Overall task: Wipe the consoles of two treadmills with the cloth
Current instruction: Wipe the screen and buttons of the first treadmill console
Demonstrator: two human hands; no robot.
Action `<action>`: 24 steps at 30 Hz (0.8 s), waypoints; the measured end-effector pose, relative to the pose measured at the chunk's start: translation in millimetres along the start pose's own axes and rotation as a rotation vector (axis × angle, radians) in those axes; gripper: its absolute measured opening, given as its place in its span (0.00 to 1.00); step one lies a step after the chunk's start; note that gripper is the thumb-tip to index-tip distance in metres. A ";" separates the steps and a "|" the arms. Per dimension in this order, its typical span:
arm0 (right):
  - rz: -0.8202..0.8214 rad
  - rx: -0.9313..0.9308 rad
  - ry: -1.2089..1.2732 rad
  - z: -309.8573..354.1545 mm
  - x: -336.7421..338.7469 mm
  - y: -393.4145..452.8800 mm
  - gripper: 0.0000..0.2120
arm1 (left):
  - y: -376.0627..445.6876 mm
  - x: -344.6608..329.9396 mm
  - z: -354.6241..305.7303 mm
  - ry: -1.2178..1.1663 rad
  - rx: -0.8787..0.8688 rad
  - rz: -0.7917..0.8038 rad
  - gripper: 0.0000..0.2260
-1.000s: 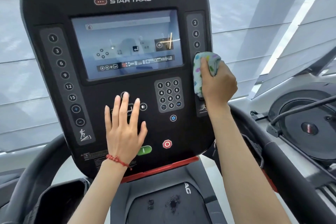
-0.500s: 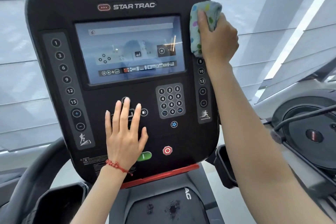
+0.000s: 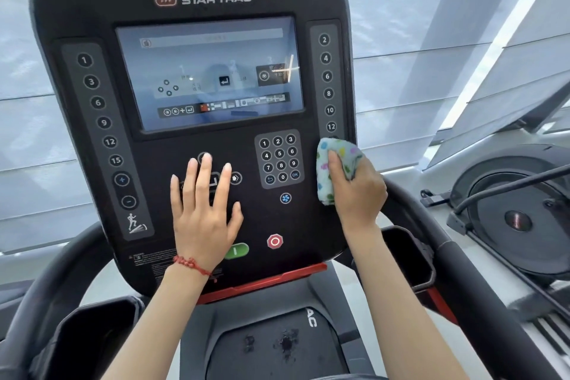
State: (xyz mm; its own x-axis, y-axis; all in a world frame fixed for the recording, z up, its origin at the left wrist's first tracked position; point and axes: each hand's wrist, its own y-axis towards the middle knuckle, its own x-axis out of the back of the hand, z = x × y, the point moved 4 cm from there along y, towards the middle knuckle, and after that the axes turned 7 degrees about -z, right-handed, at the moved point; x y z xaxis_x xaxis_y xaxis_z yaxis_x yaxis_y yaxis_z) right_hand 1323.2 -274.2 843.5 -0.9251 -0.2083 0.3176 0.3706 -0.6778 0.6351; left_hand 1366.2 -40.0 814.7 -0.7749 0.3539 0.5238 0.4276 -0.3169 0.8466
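Crumpled, the pale towelling cloth with coloured dots [image 3: 334, 170] presses the black glossy treadmill console [image 3: 92, 3] at 3 o'clock, gripped by the right hand [image 3: 357, 191]; the left hand [image 3: 203, 210] lies flat, fingers spread.

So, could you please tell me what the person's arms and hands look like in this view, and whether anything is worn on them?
Both forearms are bare, with no sleeves in view. The left hand has a thin red beaded cord bracelet around the wrist, with a small strand hanging from it. The right hand and its wrist carry nothing that shows: no glove, watch or ring. The fingernails look short and unpainted.
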 end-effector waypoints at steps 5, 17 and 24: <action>0.119 -0.112 -0.036 -14.1 12.1 -24.0 0.26 | 0.8 5.7 -0.7 -0.022 0.017 0.046 0.23; 0.273 -0.449 -0.016 -43.5 60.5 -64.2 0.18 | -30.7 32.4 -21.5 -0.132 0.031 0.160 0.23; 0.160 -0.557 -0.030 -55.4 110.6 -89.5 0.19 | -41.1 39.4 -51.0 -0.309 -0.070 0.234 0.23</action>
State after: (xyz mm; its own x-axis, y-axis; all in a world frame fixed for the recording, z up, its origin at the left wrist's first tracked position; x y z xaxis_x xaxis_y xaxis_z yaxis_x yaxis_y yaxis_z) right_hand 1183.1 -275.6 782.8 -0.8556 -0.3238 0.4039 0.3981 -0.9103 0.1136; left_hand 1294.4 -57.9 795.8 -0.4790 0.5097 0.7147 0.5350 -0.4759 0.6980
